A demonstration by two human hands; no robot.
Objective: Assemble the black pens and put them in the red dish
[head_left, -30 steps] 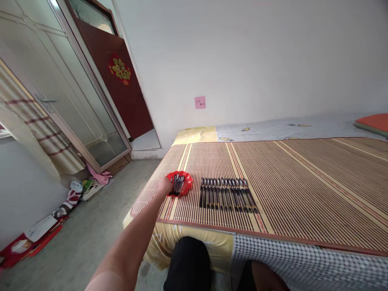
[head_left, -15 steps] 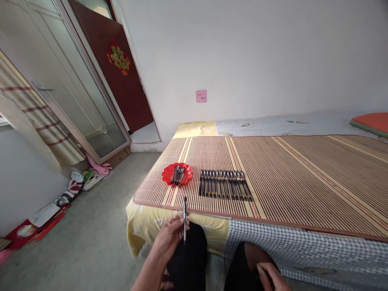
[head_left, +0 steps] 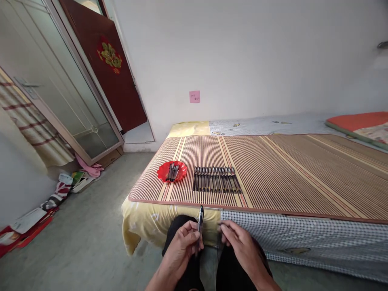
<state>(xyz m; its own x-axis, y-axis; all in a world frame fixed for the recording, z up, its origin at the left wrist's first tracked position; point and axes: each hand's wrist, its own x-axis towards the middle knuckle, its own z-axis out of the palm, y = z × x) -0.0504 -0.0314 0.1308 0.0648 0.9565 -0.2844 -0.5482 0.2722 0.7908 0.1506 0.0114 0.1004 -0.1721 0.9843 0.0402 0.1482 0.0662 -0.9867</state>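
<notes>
My left hand (head_left: 186, 244) is closed around a dark pen (head_left: 200, 216), held upright over my lap with its clip end on top. To its right, my right hand (head_left: 241, 244) is raised, apart from the pen. Its thumb and forefinger are pinched together; a small dark bit shows at the tips, too blurred to name. Beyond my hands, a row of dark pens (head_left: 216, 181) lies side by side on the striped mat (head_left: 273, 182). Left of the row, a red scalloped dish (head_left: 161, 174) holds several more pens (head_left: 172, 171).
The mat covers a bed with a yellow and checked sheet (head_left: 291, 230) hanging over the front edge. An orange-topped cushion (head_left: 357, 120) lies at far right. Papers and cloths (head_left: 50, 202) lie on the floor along the left wall, near a glass-panelled door (head_left: 69, 81).
My right hand has risen from my right thigh to beside the left. My left hand has moved right with the pen, whose clip now shows. The view has shifted to the right.
</notes>
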